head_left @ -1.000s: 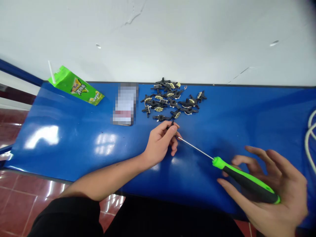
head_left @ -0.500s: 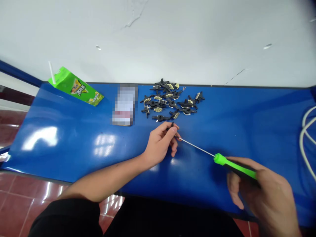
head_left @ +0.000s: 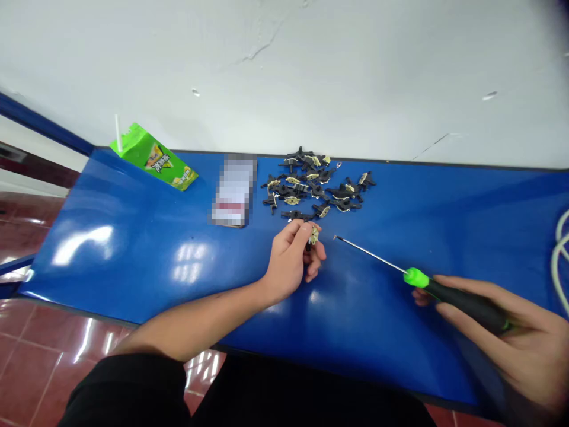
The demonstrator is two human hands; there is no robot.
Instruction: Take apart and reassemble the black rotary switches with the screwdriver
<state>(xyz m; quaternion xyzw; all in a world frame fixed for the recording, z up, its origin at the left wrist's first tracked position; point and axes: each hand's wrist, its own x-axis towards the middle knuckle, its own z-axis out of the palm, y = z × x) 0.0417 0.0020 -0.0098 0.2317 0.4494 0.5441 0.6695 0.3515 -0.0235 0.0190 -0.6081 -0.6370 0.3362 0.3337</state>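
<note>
My left hand [head_left: 287, 261] pinches a small black part with a pale yellow plate [head_left: 314, 235] between thumb and fingers, just above the table. A screwdriver [head_left: 464, 301] with a black and green handle lies in the grip of my right hand [head_left: 528, 338]. Its thin shaft points left, the tip a short way from the held part and not touching it. A tiny coppery thing [head_left: 335, 237] shows at that tip, too small to make out. Beyond my left hand lies a loose pile of similar black parts [head_left: 317, 190] with yellow plates.
A phone [head_left: 235, 190], its screen pixelated, lies left of the pile. The green drink carton [head_left: 155, 159] with a white straw is farther left. White cable [head_left: 559, 267] loops at the right edge. A white wall [head_left: 355, 77] borders the blue table [head_left: 146, 261] at the back.
The screwdriver tip has come away from the part in my left hand, as my right hand drew back to the right. The held part has turned, showing its yellow plate. The view shifted slightly.
</note>
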